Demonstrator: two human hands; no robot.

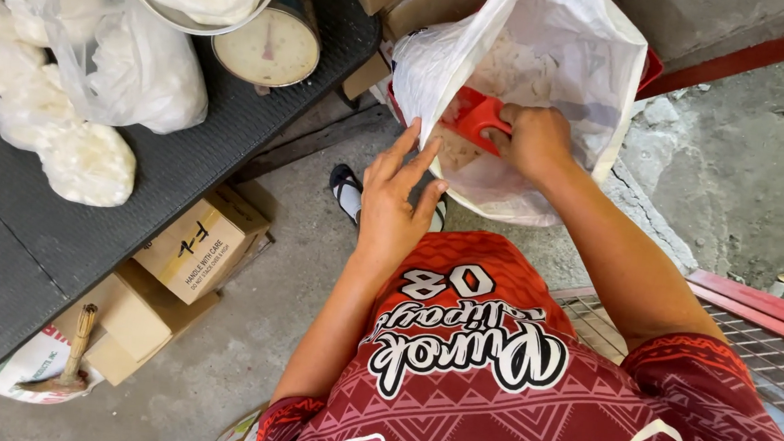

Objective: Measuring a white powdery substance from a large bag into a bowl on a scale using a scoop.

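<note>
1. Right hand [536, 140] closed around red plastic scoop [477, 117], inside the large white plastic sack [558, 46] on the floor.
2. Left hand [395, 204] open, fingers spread, touching sack's near rim.
3. Dial scale [270, 44] on dark counter [179, 164].

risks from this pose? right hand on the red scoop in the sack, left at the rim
1. The left hand only touches the white sack's rim with spread fingers, no closed grip; the soft mouth could fold inward.
2. The right hand holds the red scoop close to the sack's edge, so contents might spill onto the concrete floor.
3. A sandalled foot sits just below the sack, where spill would likely land.
</note>
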